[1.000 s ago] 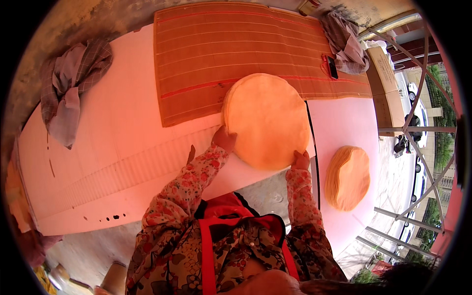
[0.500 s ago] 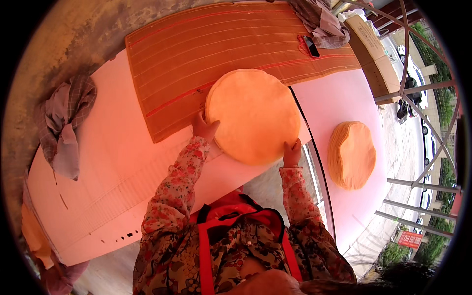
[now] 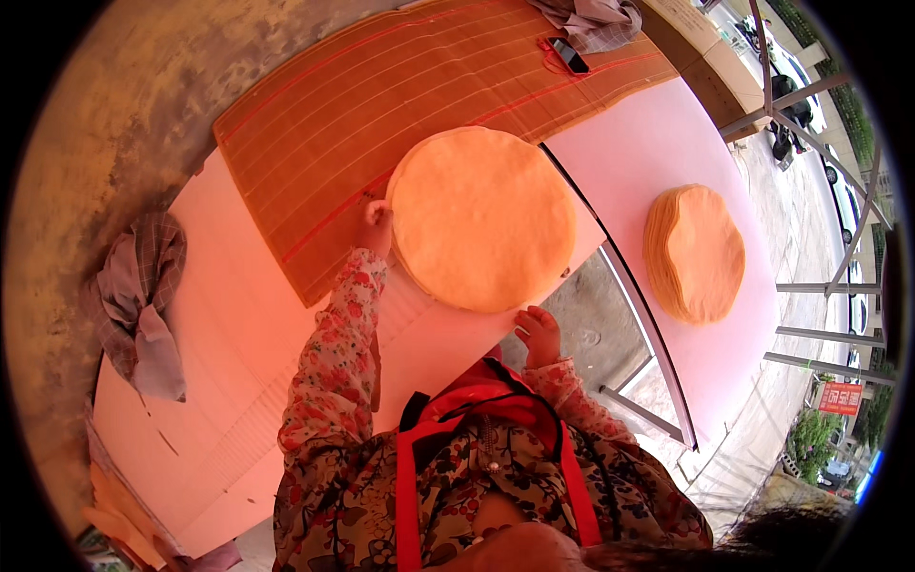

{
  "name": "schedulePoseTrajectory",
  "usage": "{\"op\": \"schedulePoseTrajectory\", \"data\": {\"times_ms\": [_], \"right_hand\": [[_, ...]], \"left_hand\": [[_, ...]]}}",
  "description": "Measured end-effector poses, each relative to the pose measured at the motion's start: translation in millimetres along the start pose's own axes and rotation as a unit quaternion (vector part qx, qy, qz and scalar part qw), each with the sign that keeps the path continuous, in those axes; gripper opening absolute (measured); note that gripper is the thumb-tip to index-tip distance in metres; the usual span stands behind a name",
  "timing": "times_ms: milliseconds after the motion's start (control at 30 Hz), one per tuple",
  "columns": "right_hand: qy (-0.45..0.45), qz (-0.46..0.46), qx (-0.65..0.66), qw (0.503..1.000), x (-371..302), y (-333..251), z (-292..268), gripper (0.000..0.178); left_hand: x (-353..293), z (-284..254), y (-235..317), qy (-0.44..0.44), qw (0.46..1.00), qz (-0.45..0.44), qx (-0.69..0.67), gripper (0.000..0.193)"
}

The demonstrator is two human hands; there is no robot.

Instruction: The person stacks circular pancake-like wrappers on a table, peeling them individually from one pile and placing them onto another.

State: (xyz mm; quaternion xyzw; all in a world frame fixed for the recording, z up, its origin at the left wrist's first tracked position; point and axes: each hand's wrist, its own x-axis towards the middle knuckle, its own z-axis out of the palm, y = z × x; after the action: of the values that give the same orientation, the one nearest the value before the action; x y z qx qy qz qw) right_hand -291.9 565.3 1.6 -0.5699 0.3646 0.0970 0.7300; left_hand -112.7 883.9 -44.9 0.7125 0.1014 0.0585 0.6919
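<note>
A stack of large, thin round pancakes [image 3: 484, 219], pale orange-yellow, lies flat across the edge of a brown striped mat and the white table. Beside its left rim is my left hand [image 3: 376, 227], the fingers curled in and nothing visible in them. My right hand [image 3: 539, 336] is just below the stack's near right rim, off it, with fingers loosely bent and apart. Farther right, a second stack of similar rounds [image 3: 701, 255], wavy at the edge, sits on another white tabletop.
The brown mat [image 3: 315, 124] covers the table's far part; a phone [image 3: 569, 57] and a grey cloth [image 3: 600, 21] lie on it. A checked cloth [image 3: 143, 305] hangs at the left edge. A gap separates the tabletops. A cardboard box [image 3: 701, 57] stands far right, near metal poles.
My right hand has come off the stack's right rim and moved down and left. My left hand's fingers have curled in at the left rim. The view has turned slightly.
</note>
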Motion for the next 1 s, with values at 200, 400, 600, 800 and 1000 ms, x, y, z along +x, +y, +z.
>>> {"op": "schedulePoseTrajectory", "data": {"times_ms": [200, 400, 600, 800, 1000], "right_hand": [[-0.069, 0.034, -0.006, 0.997, -8.6, 9.0, 4.7, 0.030], [-0.082, 0.054, -0.032, 0.995, -3.9, 12.2, 7.7, 0.030], [-0.078, 0.055, -0.024, 0.995, -3.4, 15.5, 9.4, 0.029], [-0.095, 0.049, -0.010, 0.994, 3.3, 26.1, 3.4, 0.031], [-0.131, 0.089, 0.016, 0.987, -9.3, 18.4, 18.5, 0.035]], "left_hand": [[11.7, 6.0, 18.3, 0.007, 0.989, -0.051, 0.140, 0.025], [12.1, 11.0, 13.5, 0.015, 0.976, -0.070, 0.207, 0.029], [25.5, 1.1, -5.7, 0.025, 0.966, -0.052, 0.251, 0.028], [17.2, 10.6, 6.8, 0.042, 0.945, 0.065, 0.319, 0.025], [22.6, 10.8, -6.5, 0.063, 0.954, 0.037, 0.290, 0.028]]}}
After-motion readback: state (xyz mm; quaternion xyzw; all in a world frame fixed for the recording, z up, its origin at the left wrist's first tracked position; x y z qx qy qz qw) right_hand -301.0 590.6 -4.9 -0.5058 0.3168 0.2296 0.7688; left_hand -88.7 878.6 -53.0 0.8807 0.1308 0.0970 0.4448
